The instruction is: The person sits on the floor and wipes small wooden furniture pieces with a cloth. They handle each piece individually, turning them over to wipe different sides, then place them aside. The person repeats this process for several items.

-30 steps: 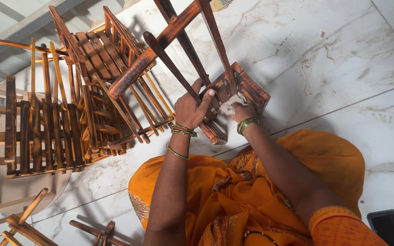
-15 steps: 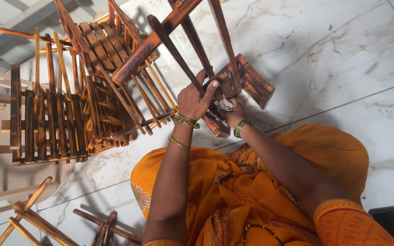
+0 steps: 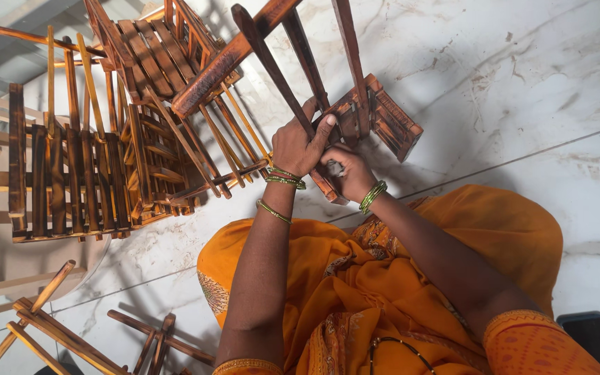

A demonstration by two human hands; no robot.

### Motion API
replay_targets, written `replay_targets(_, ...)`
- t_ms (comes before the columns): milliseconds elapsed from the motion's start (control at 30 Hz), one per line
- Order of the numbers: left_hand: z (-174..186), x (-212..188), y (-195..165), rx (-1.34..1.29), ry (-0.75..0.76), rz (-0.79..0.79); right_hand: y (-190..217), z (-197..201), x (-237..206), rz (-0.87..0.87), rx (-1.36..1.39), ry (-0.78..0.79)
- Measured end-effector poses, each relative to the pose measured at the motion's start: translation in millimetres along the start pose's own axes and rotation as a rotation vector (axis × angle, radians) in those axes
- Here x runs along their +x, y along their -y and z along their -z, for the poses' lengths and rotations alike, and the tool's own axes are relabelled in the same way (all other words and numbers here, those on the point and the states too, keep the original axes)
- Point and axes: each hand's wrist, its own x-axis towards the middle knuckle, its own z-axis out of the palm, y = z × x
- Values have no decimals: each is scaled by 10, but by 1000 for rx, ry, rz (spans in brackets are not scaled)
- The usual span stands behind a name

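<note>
A small scorched-brown wooden chair frame (image 3: 376, 114) lies tilted on the white marble floor (image 3: 494, 76) in front of me. My left hand (image 3: 298, 144) grips one of its long slanted legs close to the slatted seat. My right hand (image 3: 345, 169) is closed around the lower edge of the seat, just beneath the left hand; what its fingers pinch is hidden. Both wrists carry green and gold bangles. My lap is covered in orange cloth (image 3: 355, 278).
A stack of finished dark wooden chairs (image 3: 92, 160) stands to the left, touching the held frame's rails. Loose wooden frame pieces (image 3: 50, 333) lie at the lower left. A pale round wooden piece (image 3: 8, 257) sits at the left edge. A dark flat object (image 3: 595, 340) rests at lower right.
The held chair frame and both hands sit slightly higher and more to the right in view. My left hand's fingers have shifted up along the leg; the grip stays.
</note>
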Motion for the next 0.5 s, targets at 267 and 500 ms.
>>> replay_targets(267,-45,35,20,-21,-54,-37,-571,24,-95,-426,-582,316)
replay_targets(500,-189,109,37,-159,-107,-20,-573,539,-301,-479,-239,354)
